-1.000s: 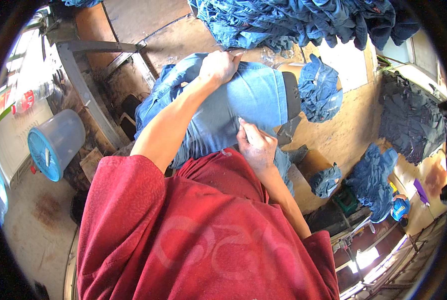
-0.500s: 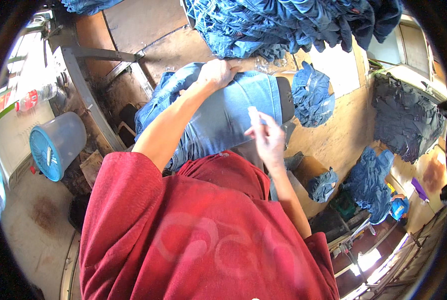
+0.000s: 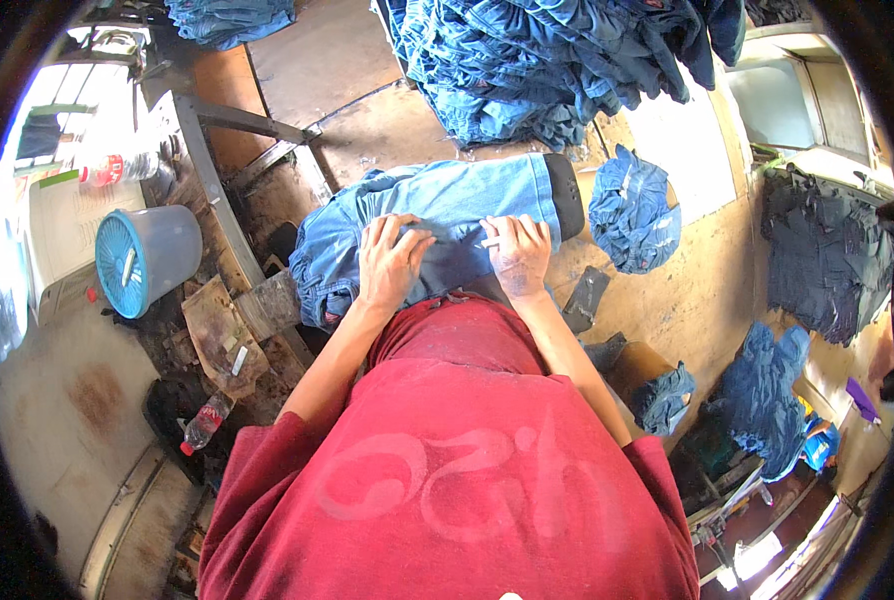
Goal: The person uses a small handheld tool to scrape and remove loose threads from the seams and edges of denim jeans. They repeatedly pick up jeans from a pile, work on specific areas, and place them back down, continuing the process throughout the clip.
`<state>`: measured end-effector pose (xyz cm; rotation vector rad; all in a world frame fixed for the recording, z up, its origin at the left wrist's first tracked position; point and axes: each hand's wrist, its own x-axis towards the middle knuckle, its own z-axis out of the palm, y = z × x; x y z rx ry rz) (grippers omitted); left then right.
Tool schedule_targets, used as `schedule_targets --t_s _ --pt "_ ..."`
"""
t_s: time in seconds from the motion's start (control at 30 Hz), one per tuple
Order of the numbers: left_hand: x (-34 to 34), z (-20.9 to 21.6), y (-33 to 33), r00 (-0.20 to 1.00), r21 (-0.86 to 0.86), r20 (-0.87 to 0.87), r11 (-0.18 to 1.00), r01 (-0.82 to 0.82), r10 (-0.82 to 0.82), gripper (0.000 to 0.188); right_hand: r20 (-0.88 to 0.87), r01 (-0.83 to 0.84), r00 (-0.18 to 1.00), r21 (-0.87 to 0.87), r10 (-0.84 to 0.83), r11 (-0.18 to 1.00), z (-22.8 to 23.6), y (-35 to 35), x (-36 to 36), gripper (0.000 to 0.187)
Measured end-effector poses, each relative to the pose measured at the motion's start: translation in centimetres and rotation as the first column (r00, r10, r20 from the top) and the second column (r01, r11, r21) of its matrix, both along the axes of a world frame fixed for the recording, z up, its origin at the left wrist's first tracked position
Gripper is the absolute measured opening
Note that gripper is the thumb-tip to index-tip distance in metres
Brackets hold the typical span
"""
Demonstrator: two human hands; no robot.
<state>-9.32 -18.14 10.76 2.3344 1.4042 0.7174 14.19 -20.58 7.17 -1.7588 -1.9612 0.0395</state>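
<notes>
A blue denim garment [image 3: 467, 190] is stretched over a dark board [image 3: 567, 197] in front of me, its loose part bunched at the left. On the near side of the cloth my left hand [image 3: 392, 262] is closed, fingers curled and pinching the denim. My right hand [image 3: 518, 258] rests on the same garment, further right. Its bent fingers hold a small white stick [image 3: 489, 241], mostly hidden by them. Between the two hands the denim looks darker.
Beyond the board rises a large pile of blue denim [image 3: 527, 80]. A rolled denim bundle [image 3: 634, 210] stands to the right, dark garments [image 3: 827, 255] further off. At left are a metal frame [image 3: 207, 180], a blue-lidded bucket [image 3: 152, 260] and a plastic bottle [image 3: 205, 425].
My left hand has come from the garment's far edge to its near side. My right hand, raised with the white stick before, is now down on the denim.
</notes>
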Motion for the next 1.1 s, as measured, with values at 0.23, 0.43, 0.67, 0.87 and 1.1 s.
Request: schedule_targets --t_s 0.23,0.43,0.67,0.87,1.1 --pt "-0.1 -0.4 -0.8 0.997 -0.005 0.044 0.998 -0.060 0.060 0.021 -0.029 -0.037 0.999 -0.096 0.035 0.995 3.1 0.8 4.3 0.017" --pt "0.7 1.0 -2.1 0.989 0.142 0.007 0.979 -0.144 0.145 0.023 -0.572 -0.064 0.796 -0.405 -0.198 0.912 5.2 0.3 1.9 0.022" --pt "1.2 1.4 -2.1 0.985 0.163 -0.020 0.972 -0.167 0.173 0.020 -0.523 -0.527 0.051 -0.738 -0.851 0.421 5.0 1.8 -1.7 0.019" --pt "1.1 1.9 -1.5 0.984 0.111 0.016 0.978 -0.177 0.177 0.020 -0.534 -0.349 -0.133 -0.763 -0.835 0.544 4.7 1.5 -0.4 0.025" --pt "3.8 5.1 -2.3 0.956 -0.423 0.176 0.895 -0.141 0.234 0.040 -0.708 -0.443 0.173 -0.677 -0.685 0.588 5.3 1.1 0.5 0.016"
